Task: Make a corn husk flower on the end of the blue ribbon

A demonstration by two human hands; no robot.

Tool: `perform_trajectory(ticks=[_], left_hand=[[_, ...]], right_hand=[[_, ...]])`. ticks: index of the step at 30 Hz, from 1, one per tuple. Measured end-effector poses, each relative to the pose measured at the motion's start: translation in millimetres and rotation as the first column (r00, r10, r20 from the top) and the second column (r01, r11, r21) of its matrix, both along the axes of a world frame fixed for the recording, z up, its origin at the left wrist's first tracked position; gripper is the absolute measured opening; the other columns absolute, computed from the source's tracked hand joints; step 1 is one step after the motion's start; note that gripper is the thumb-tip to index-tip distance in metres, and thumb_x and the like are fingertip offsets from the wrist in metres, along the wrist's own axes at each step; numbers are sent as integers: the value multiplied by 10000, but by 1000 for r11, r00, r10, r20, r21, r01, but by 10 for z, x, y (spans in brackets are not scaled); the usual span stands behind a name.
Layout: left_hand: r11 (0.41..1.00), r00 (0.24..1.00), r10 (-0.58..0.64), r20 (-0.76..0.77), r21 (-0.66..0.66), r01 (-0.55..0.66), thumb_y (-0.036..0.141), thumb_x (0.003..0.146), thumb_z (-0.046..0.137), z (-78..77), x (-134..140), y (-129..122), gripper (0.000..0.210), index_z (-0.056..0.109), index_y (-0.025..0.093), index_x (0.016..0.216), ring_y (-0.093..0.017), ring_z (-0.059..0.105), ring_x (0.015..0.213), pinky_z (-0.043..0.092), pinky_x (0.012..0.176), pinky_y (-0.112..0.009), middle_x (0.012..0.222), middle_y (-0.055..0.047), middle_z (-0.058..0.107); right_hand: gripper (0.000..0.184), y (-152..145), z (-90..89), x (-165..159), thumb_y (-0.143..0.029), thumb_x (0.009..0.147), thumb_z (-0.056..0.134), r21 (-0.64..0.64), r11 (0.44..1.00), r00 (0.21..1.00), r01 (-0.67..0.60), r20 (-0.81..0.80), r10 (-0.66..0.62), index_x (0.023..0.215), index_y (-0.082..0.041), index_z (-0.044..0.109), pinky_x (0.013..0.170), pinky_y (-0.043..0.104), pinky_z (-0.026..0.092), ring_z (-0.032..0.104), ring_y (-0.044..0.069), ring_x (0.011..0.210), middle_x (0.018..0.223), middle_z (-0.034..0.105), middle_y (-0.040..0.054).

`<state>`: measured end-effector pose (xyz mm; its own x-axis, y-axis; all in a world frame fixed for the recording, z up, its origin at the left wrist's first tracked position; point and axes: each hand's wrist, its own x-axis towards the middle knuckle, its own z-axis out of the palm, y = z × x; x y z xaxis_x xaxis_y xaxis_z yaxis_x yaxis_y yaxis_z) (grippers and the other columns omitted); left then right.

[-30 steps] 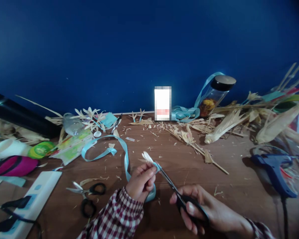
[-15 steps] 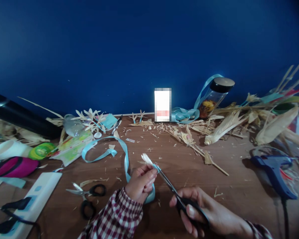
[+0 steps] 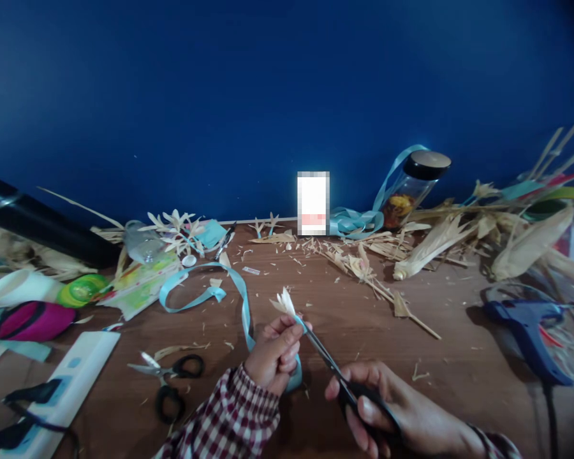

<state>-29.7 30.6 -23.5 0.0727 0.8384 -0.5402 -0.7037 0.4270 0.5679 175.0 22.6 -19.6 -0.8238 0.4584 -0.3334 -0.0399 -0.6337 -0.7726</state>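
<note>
Since the earlier frames the left hand (image 3: pixel 273 352) has lifted slightly and tipped the small husk flower (image 3: pixel 285 301) more upright, while the scissors' blades have stayed at its base. That hand pinches the flower's ribbon-wrapped stem between thumb and fingertips; the right hand (image 3: pixel 392 408) is closed through the black handles of the scissors (image 3: pixel 332 370), whose blades look nearly pressed together on the light blue ribbon (image 3: pixel 242 299) just below the petals. The step in hand appears to be trimming the ribbon at the stem; finishing the cut would call for a steady pinch and blades kept clear of the petals. The ribbon's loose end curls away over the brown wooden table (image 3: pixel 325 299), which is strewn with husk scraps. To the left lies a second pair of scissors (image 3: pixel 169 376), to the right a blue glue gun (image 3: pixel 526 331). Farther back stand finished husk flowers (image 3: pixel 175 229), a heap of corn husks (image 3: pixel 459 239) and a dark-lidded jar (image 3: pixel 411 188), against a deep blue wall (image 3: pixel 268 95).
</note>
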Motion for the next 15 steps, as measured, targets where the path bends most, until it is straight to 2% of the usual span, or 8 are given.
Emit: perform_trajectory(ticks=[5, 10, 15], left_hand=[[1000, 999, 4, -46, -27, -5, 233, 490, 852, 26, 15, 6, 339, 634, 116, 721, 51, 245, 308, 131, 288, -83, 724, -49, 697], [999, 997, -15, -69, -44, 12, 239, 437, 875, 58, 14, 18, 397, 667, 104, 746, 53, 231, 296, 128, 279, -86, 629, -21, 667], [998, 995, -63, -77, -20, 61, 228, 472, 862, 73, -10, 22, 388, 688, 104, 797, 48, 206, 301, 117, 285, -91, 540, 21, 604]], right_hand=[[542, -9, 9, -4, -536, 753, 632, 0, 1000, 1000, 9, -10, -9, 1063, -96, 565, 416, 93, 386, 514, 30, 449, 616, 609, 27], [555, -38, -1, 23, -559, 763, 608, -28, 998, 997, 49, -57, -50, 1075, -102, 570, 436, 101, 367, 510, 33, 474, 643, 610, 32], [561, -26, 0, 34, -569, 761, 602, -20, 999, 998, 46, -53, -47, 1070, -102, 571, 433, 111, 368, 504, 39, 467, 636, 602, 30]])
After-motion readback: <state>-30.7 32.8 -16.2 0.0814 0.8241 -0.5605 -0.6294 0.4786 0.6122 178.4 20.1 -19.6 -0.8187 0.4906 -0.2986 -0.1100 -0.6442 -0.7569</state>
